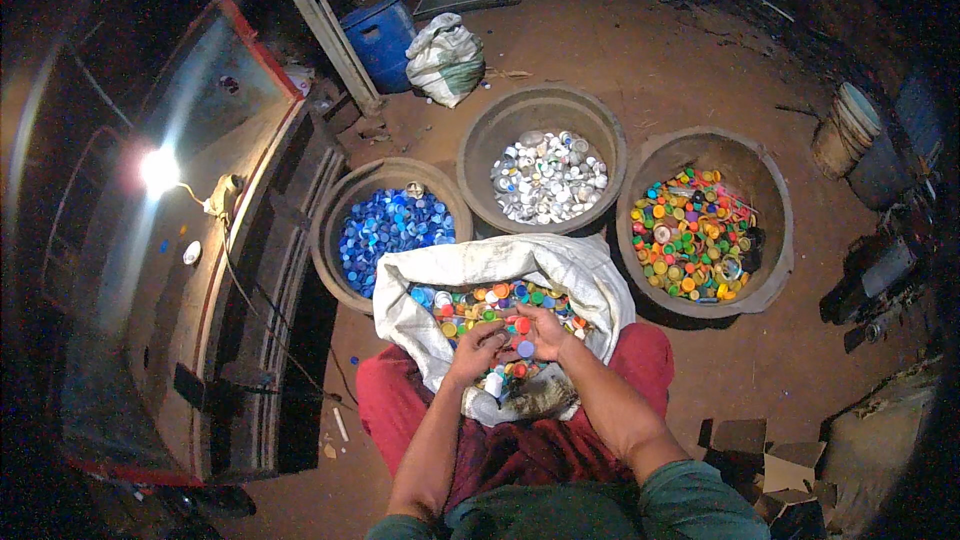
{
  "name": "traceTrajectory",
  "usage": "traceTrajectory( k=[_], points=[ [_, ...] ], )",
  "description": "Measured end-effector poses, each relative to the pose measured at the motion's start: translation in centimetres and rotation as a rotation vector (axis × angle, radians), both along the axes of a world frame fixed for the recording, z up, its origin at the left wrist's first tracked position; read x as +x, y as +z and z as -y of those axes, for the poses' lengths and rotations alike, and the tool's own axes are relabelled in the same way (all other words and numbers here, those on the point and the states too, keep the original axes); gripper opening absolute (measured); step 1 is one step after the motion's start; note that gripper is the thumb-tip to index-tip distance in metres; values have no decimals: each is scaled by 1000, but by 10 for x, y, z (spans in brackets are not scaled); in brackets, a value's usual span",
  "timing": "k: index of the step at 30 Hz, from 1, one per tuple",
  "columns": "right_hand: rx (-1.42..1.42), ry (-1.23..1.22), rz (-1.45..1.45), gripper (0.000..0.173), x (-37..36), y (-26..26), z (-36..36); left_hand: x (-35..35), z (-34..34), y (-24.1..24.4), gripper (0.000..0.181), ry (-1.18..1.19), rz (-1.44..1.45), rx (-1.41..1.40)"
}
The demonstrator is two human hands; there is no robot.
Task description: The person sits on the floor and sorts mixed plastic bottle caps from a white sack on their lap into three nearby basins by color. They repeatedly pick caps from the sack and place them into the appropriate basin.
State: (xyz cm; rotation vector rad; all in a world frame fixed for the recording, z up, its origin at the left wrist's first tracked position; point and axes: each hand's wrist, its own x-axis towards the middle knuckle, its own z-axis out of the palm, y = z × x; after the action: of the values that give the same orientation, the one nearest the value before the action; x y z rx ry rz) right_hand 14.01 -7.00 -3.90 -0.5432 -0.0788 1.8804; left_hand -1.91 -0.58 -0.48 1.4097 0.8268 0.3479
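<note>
A white woven sack [442,266] with its rim rolled down lies open between my knees, filled with mixed plastic bottle caps [469,298]. Both hands are inside its mouth, over the caps. My right hand [546,334] is palm up with a red cap and a light purple cap [526,349] on its fingers. Close beside it, my left hand [480,349] has curled fingers; whether it grips a cap cannot be told. Beyond the sack stand three round tubs: one with blue caps [390,229], one with white caps [551,180], one with multicoloured caps [690,240].
A lit bulb [159,171] hangs by a large tilted metal-and-wood body [255,187] at the left. Behind the tubs are a tied sack [448,60], a blue bin [379,41] and a post [322,22]. Stacked buckets [847,131] and a cardboard box [787,469] stand at the right.
</note>
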Motion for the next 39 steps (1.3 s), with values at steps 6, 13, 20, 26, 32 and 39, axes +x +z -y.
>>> traceTrajectory(
  k=[6, 13, 20, 26, 32, 39],
  points=[
    [-31, -243, -7, 37, -5, -17, -7, 13, 17, 15, 67, 124, 76, -36],
    [-54, -400, -39, 38, -17, 12, -8, 19, 23, -23, 51, 345, 10, -193],
    [-67, -465, -95, 38, -14, -7, -14, 17, 14, -21, 43, 289, -6, -295],
    [-53, -442, -106, 35, -5, 2, -8, 15, 12, -20, 40, 291, 67, -335],
    [-63, -390, 30, 26, -4, -2, -9, 10, 6, -33, 38, 272, 151, -331],
    [28, -259, 709, 34, 2, -13, -10, 3, -4, -3, 31, 307, 260, -376]
  ],
)
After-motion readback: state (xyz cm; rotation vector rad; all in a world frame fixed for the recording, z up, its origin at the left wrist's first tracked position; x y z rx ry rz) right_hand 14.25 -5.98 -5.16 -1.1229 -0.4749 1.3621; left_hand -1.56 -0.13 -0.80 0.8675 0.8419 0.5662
